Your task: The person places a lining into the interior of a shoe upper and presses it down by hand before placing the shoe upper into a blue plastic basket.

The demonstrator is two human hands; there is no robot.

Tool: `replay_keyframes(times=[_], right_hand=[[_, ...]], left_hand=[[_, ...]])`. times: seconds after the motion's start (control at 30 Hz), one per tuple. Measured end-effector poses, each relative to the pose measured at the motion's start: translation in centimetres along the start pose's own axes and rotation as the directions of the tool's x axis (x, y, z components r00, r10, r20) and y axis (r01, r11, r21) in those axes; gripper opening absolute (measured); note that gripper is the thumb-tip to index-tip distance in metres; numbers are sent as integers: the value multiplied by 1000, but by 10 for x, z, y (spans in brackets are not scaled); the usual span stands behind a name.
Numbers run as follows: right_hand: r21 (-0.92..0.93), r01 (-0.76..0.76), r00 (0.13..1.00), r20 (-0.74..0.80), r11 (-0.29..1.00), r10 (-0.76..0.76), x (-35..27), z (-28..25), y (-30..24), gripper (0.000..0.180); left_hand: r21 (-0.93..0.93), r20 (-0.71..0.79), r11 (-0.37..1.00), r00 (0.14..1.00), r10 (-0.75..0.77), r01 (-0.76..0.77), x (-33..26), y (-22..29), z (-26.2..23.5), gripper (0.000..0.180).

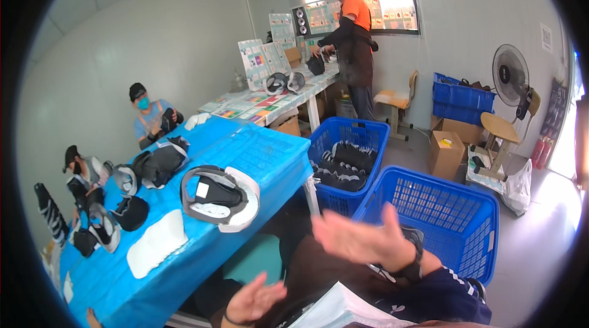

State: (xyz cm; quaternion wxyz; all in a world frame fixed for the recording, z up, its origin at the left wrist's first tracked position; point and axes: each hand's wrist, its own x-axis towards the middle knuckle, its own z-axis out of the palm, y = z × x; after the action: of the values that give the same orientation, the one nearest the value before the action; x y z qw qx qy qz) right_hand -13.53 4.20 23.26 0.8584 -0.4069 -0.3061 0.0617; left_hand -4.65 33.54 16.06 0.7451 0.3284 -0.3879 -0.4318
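Observation:
My right hand (362, 239) is raised in front of me with its fingers spread and nothing in it; a dark watch sits on its wrist, at the end of a dark blue sleeve. Lower down, my left hand (256, 299) is open too, palm up and empty, just off the near edge of the blue-covered table (264, 156). Closest to my hands on that table lies a grey, black and white shoe upper (219, 197). An empty blue plastic basket (448, 217) stands on the floor right behind my right hand.
Several more shoe uppers (153, 165) and a white insole-shaped piece (156, 243) lie on the table. A second blue basket (348, 159) holds dark uppers. One person sits at the table's far end (150, 116), another stands at the far bench (353, 34). Cardboard boxes (446, 153), stools and a fan (510, 73) stand at the right.

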Motion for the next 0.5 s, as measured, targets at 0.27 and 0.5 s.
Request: replay_keyframes(times=[0.27, 0.5], right_hand=[[-835, 338, 818, 489, 434, 304, 8, -44, 11, 76], [-267, 544, 741, 599, 795, -305, -14, -36, 0, 55]], left_hand=[[866, 182, 500, 948, -263, -27, 46, 7, -4, 52], [-122, -571, 955, 806, 154, -269, 28, -6, -44, 28]])
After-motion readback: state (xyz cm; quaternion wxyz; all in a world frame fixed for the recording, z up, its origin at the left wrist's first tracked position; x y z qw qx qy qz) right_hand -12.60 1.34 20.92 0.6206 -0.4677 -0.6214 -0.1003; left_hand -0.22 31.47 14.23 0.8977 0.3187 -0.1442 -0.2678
